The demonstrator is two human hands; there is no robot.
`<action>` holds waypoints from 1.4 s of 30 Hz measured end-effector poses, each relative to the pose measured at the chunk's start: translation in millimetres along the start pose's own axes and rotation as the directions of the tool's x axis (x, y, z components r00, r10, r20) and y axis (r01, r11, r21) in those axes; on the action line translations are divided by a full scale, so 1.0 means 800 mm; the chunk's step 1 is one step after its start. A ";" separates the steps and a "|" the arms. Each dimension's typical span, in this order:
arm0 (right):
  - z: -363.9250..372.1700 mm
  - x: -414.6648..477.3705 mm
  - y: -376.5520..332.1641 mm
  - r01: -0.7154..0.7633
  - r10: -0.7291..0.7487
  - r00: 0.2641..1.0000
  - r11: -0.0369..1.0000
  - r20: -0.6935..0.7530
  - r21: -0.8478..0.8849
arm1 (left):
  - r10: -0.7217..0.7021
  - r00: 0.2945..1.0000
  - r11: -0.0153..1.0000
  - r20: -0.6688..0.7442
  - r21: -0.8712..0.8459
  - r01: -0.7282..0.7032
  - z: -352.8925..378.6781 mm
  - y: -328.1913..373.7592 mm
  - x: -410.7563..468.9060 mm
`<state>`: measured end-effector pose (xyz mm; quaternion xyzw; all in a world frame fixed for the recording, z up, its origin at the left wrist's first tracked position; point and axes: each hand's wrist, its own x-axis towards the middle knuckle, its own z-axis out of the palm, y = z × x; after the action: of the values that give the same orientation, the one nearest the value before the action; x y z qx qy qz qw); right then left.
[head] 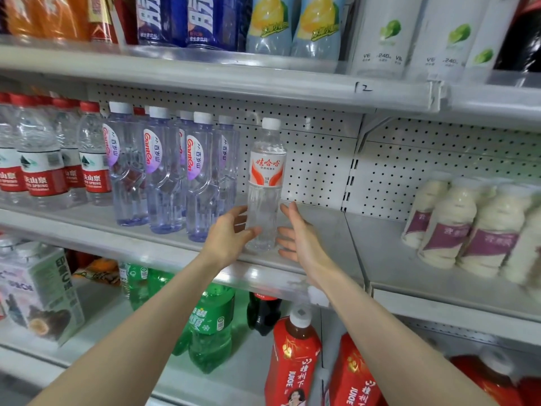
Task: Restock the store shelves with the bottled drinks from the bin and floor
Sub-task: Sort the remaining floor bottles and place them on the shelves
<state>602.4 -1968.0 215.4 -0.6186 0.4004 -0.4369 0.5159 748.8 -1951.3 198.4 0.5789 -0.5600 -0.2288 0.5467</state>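
Your left hand (228,238) curls its thumb and fingers round the lower body of the clear plastic water bottle with a white cap and red-and-white label (266,171). The bottle stands upright on the grey metal middle shelf (322,230), near its front edge. Your right hand (301,241) is spread with straight fingers just beside the bottle's right side; I cannot tell whether it touches. Violet-tinted clear bottles (164,177) stand just to the left.
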 end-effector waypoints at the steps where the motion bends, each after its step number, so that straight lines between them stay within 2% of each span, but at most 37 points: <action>1: -0.006 -0.003 0.001 0.008 -0.008 1.000 1.000 -0.013 -0.009 | -0.002 1.000 1.000 -0.031 0.013 0.002 0.002 0.002 -0.005; 5: -0.047 -0.027 0.002 0.056 -0.058 0.996 0.998 -0.068 -0.029 | 0.049 0.986 0.999 -0.159 0.012 -0.047 0.009 0.016 -0.036; 7: -0.076 -0.049 0.004 0.089 -0.094 0.991 0.995 -0.099 -0.050 | 0.067 0.987 0.997 -0.148 -0.019 -0.071 0.023 0.028 -0.056; 12: -0.153 -0.110 0.012 0.095 -0.120 0.968 0.988 -0.219 -0.124 | 0.092 0.995 0.988 0.025 -0.124 -0.088 0.090 0.053 -0.106; 17: -0.240 -0.182 0.041 0.044 -0.112 0.932 0.979 -0.345 -0.200 | 0.091 0.975 0.981 0.201 -0.186 -0.053 0.178 0.069 -0.156; 24: -0.342 -0.288 0.124 -0.117 0.002 0.866 0.973 -0.500 -0.199 | 0.031 0.899 0.962 0.437 -0.257 0.092 0.312 0.044 -0.249; 29: -0.374 -0.351 0.208 -0.239 0.139 0.830 0.963 -0.540 -0.120 | -0.083 0.823 0.961 0.561 -0.174 0.216 0.373 0.001 -0.314; 35: -0.382 -0.408 0.298 -0.391 0.312 0.779 0.920 -0.544 -0.032 | -0.187 0.742 0.960 0.644 -0.041 0.277 0.411 -0.058 -0.364; 42: -0.366 -0.432 0.364 -0.469 0.401 0.778 0.883 -0.483 -0.022 | -0.281 0.710 0.940 0.646 0.035 0.341 0.421 -0.091 -0.395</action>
<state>207.2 -1768.0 -91.6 -0.4210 0.6741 -0.4110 0.4467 398.0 -1810.6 -76.4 0.5270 -0.5967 -0.5255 0.3001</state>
